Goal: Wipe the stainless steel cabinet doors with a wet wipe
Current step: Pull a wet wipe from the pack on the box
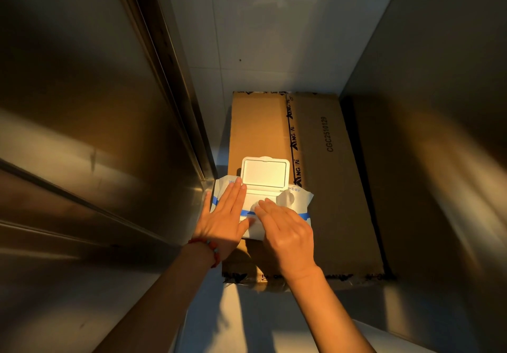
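Fingers (262,205) at wipe pack (300,201) opening, steel doors (82,133) alongside.

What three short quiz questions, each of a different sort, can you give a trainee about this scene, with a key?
1. True or false: the flip lid of the wet wipe pack stands open.
2. The pack lies on: A) the floor tiles, B) the cardboard box, C) a shelf.
3. Which hand wears the red bead bracelet?

Key:
1. True.
2. B.
3. The left hand, which lies flat on the pack's left part; the right hand has its fingertips at the pack's opening.
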A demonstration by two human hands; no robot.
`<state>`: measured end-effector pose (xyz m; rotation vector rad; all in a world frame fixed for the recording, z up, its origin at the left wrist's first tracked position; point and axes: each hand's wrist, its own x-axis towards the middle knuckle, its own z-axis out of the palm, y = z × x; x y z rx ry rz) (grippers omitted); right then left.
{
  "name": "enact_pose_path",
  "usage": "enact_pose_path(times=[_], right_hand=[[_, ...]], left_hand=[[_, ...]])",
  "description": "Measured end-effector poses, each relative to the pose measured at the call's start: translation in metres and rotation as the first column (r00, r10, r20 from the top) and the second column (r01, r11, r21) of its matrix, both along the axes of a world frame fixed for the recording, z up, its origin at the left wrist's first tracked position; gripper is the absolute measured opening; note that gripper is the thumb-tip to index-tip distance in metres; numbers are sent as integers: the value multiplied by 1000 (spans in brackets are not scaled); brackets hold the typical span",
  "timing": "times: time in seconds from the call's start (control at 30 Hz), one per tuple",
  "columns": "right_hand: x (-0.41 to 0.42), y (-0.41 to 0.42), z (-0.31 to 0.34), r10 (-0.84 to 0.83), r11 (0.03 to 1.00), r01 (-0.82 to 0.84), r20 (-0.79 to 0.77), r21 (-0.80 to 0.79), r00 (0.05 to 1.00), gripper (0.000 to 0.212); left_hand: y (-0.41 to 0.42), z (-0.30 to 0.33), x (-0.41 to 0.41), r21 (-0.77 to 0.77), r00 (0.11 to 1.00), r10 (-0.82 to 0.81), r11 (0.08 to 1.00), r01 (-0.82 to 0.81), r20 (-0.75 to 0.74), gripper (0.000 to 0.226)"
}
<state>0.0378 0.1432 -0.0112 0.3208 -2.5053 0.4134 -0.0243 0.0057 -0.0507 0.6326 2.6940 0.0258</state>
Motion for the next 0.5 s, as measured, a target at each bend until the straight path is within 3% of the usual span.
enact_pose_path(times=[0.17,0.5], right_hand=[[0,0,2,6,999,-10,-111,-39,994,17],[3,3,9,10,999,-18,-169,-44,986,23]], left_hand=[[1,1,0,9,1000,11,1000,-11,4,69],[2,4,-1,-23,999,3,1000,-2,38,70]])
